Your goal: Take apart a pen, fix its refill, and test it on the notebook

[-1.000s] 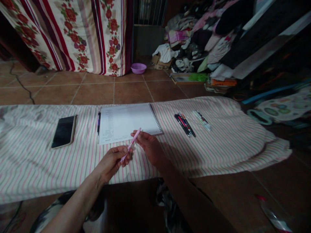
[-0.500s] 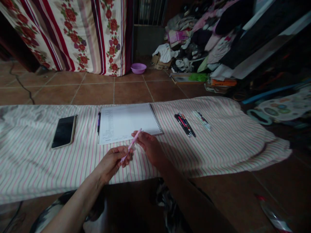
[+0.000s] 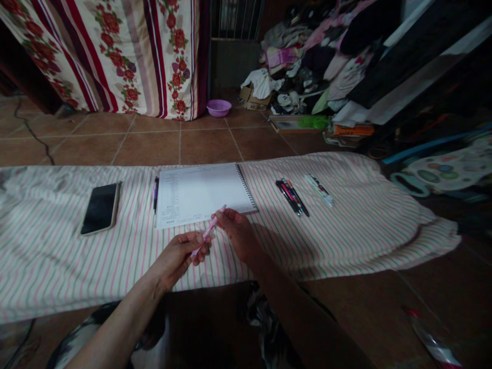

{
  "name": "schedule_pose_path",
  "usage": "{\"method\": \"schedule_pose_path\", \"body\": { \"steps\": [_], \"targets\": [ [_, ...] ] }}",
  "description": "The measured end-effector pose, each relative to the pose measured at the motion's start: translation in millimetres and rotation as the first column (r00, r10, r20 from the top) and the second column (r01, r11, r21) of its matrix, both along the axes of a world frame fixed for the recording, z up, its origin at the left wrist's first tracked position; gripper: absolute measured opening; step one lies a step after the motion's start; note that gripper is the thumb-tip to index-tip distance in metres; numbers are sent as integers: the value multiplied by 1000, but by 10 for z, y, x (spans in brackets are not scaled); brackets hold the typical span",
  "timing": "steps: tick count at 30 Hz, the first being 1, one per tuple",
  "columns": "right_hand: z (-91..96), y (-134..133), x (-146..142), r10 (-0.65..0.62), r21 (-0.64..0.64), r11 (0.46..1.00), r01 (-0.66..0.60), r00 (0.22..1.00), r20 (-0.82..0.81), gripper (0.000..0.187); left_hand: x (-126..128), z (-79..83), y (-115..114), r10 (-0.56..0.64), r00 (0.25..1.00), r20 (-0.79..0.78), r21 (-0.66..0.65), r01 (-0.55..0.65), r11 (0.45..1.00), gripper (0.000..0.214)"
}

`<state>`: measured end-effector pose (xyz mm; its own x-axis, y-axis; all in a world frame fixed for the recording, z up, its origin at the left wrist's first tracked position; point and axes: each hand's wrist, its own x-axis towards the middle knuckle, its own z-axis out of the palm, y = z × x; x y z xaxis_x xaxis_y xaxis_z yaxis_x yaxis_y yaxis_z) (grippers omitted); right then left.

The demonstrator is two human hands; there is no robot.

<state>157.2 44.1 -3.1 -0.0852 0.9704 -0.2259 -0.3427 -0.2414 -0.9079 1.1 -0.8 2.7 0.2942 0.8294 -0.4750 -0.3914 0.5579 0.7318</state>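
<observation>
Pen [image 3: 209, 227], pink, one — left hand [image 3: 180, 252], right hand [image 3: 241, 233] pinched on it; one notebook [image 3: 207, 190], perhaps three dark pens [image 3: 289, 199].

Lighting is dim and muted, with the notebook [image 3: 207, 192] page brightest against the striped cloth [image 3: 365, 225]. Light probably falls from the left: the left forearm [image 3: 126, 310] is lit, the right forearm [image 3: 294, 300] dark, and a soft shadow spreads on the cloth to its right. Wide-angle stretching smears the edges, blurring the clear plastic object [image 3: 432, 335] at lower right; the far right corner sinks into murk.
</observation>
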Motion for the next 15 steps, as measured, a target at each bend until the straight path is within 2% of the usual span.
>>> {"method": "schedule_pose_path", "body": {
  "steps": [5, 15],
  "targets": [
    [-18, 0, 6, 54, -7, 998, -55, 991, -120, 33, 0, 2, 5, 14, 1000, 9, 1, -14, 1000, 27],
    [-16, 16, 6, -33, -6, 999, 33, 998, 45, 23, 0, -10, 11, -1, 1000, -1, -2, 1, 1000, 29]
  ]
}}
